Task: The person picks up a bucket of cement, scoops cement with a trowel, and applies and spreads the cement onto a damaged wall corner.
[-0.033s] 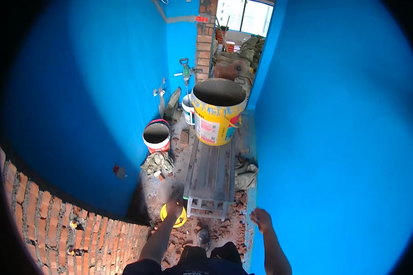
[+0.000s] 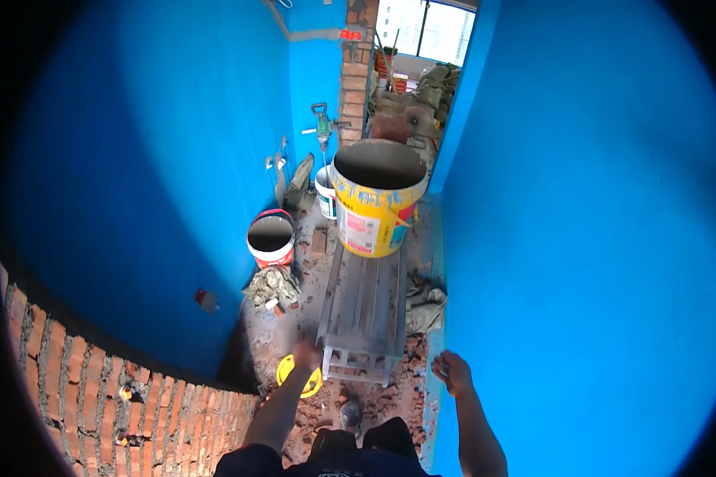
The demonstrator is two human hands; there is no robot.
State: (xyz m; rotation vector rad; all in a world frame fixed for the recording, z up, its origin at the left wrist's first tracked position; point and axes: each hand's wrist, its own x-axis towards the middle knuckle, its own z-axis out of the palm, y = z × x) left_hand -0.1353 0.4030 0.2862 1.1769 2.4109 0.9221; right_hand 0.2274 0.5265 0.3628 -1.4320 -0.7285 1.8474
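Note:
My left hand (image 2: 305,356) is smeared by motion above the yellow lid (image 2: 286,376) on the floor, beside the near end of a grey metal bench (image 2: 362,314); whether it holds anything is unclear. My right hand (image 2: 452,370) is raised right of the bench, fingers curled; what, if anything, is inside them is too small to tell. On the bench's far end stands a large yellow bucket (image 2: 378,219) with a grey interior.
Blue walls (image 2: 581,238) flank me, with brickwork (image 2: 79,381) at lower left. A red-white bucket (image 2: 270,246), crumpled sacks (image 2: 272,285), rubble (image 2: 410,370) and a green mixer (image 2: 321,123) above a white bucket (image 2: 324,191) surround the bench. A doorway behind shows piled sacks (image 2: 429,95).
My right hand is slightly higher in the picture and my left hand has shifted a little. The bucket and bench appear slightly lower in the view.

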